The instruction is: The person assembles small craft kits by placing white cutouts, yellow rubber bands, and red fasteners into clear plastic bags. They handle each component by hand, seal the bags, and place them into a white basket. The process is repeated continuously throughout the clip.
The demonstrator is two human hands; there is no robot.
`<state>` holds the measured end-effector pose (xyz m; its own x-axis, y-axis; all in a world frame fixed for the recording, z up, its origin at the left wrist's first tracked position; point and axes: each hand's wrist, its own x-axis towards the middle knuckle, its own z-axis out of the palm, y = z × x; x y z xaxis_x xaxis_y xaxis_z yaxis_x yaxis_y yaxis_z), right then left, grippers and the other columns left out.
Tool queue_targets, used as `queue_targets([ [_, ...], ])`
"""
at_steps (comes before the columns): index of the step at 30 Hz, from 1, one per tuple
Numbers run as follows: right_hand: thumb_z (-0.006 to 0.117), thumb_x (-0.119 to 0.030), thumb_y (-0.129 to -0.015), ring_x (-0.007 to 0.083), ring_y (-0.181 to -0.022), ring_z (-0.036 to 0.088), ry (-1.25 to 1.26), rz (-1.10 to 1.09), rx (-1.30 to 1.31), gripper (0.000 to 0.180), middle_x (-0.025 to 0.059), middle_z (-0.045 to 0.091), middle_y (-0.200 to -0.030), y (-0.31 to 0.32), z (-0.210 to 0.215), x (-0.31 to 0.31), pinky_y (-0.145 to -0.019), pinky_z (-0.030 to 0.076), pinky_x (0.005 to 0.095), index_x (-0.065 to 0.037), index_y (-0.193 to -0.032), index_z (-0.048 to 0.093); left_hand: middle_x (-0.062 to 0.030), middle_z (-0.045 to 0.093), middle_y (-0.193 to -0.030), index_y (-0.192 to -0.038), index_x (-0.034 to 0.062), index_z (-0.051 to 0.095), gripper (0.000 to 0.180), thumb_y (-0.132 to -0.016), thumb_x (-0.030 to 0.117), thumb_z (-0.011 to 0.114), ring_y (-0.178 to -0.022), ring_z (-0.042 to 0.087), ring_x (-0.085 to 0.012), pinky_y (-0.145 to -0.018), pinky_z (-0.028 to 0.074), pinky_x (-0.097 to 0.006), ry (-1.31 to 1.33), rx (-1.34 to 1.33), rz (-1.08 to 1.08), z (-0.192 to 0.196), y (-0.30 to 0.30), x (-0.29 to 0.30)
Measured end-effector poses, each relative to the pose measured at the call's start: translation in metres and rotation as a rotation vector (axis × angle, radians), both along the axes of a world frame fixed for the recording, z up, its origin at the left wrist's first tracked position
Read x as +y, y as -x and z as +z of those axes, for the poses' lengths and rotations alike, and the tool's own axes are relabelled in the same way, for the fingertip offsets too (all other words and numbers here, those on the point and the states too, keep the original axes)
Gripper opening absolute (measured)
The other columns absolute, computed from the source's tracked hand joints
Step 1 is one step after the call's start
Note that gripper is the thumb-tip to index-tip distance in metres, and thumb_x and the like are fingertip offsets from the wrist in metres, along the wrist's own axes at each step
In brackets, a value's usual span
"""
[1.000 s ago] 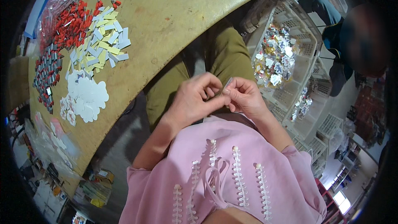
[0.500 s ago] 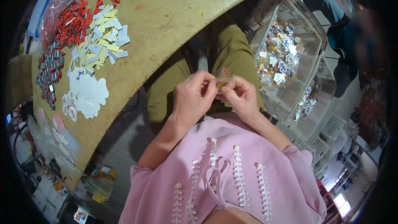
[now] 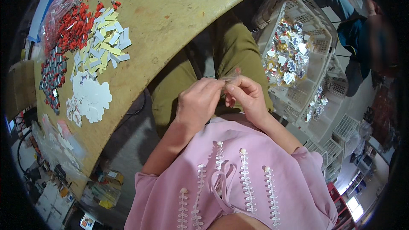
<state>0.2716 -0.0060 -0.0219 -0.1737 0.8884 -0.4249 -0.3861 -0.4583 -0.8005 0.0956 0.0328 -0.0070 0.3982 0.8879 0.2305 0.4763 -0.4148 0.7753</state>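
Observation:
Over my lap, both hands meet at a small clear plastic bag [image 3: 232, 76] with a bit of red showing at its top. My left hand [image 3: 199, 101] has its fingers closed, the fingertips pinching the bag's left side. Thumb and forefinger of my right hand [image 3: 247, 95] pinch the bag from the right, with the other fingers curled in. Most of the bag is hidden behind the fingers, and what lies inside it cannot be made out.
On the table [image 3: 157, 21] at left lie red-tipped small parts [image 3: 74, 32], grey cylindrical parts [image 3: 53, 76], yellow and white strips [image 3: 106, 42] and white scalloped cards [image 3: 91, 98]. At right, a plastic crate [image 3: 313, 30] holds many small packets [image 3: 287, 55]. A person [image 3: 358, 38] is beyond it.
My left hand has rolled over so its back faces up more. The bag between my fingertips is now more covered, and my right hand has tilted slightly.

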Motion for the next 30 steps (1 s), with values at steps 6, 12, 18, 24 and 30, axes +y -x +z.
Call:
queue_targets([
  [6,0.045,-0.057,-0.099,0.0332,-0.092,0.071,0.475,0.096,0.775,0.069,0.0225,0.067,-0.107,-0.033,-0.015,0.010,-0.077,0.062,0.0417,0.007,-0.124,0.054,-0.0118,0.070,-0.097,-0.095,0.0008,0.071,0.024,-0.071,-0.006,0.068,-0.085,0.070,-0.0278,-0.072,0.057,-0.035,-0.190,-0.171,-0.161,0.008,0.020,0.015],
  [12,0.056,-0.030,-0.100,0.0267,-0.089,0.073,0.402,0.261,0.579,0.040,0.0150,0.069,-0.110,-0.030,-0.018,0.016,-0.066,0.064,0.0309,0.003,-0.123,0.057,-0.0140,0.069,-0.107,-0.088,0.0028,0.072,0.018,-0.071,-0.002,0.071,-0.095,0.069,-0.0309,-0.080,0.056,-0.038,-0.178,-0.158,-0.314,0.009,0.030,0.017],
  [18,0.058,-0.019,-0.101,0.0177,-0.100,0.068,0.225,-0.010,0.415,0.029,0.0110,0.066,-0.114,-0.010,0.006,0.015,-0.085,0.061,0.0338,0.000,-0.122,0.056,-0.0166,0.063,-0.124,-0.096,0.0022,0.071,0.024,-0.074,-0.007,0.063,-0.111,0.062,-0.0339,-0.096,0.048,-0.040,0.101,-0.095,-0.060,0.029,0.033,0.011],
  [24,0.059,-0.015,-0.100,0.0169,-0.100,0.067,0.162,-0.075,0.397,0.025,0.0103,0.066,-0.113,-0.001,0.009,0.015,-0.085,0.061,0.0337,0.001,-0.120,0.056,-0.0163,0.063,-0.125,-0.097,0.0002,0.069,0.018,-0.080,0.002,0.072,-0.113,0.062,-0.0298,-0.098,0.047,-0.037,0.315,-0.174,0.171,0.022,0.022,0.003],
  [30,0.061,-0.012,-0.098,0.0159,-0.099,0.067,0.131,-0.111,0.407,0.022,0.0089,0.066,-0.113,0.000,0.002,0.012,-0.086,0.060,0.0327,-0.002,-0.117,0.058,-0.0160,0.062,-0.129,-0.102,0.0001,0.070,0.025,-0.078,0.002,0.077,-0.121,0.058,-0.0249,-0.104,0.043,-0.035,0.493,-0.292,0.081,0.010,0.029,0.002],
])
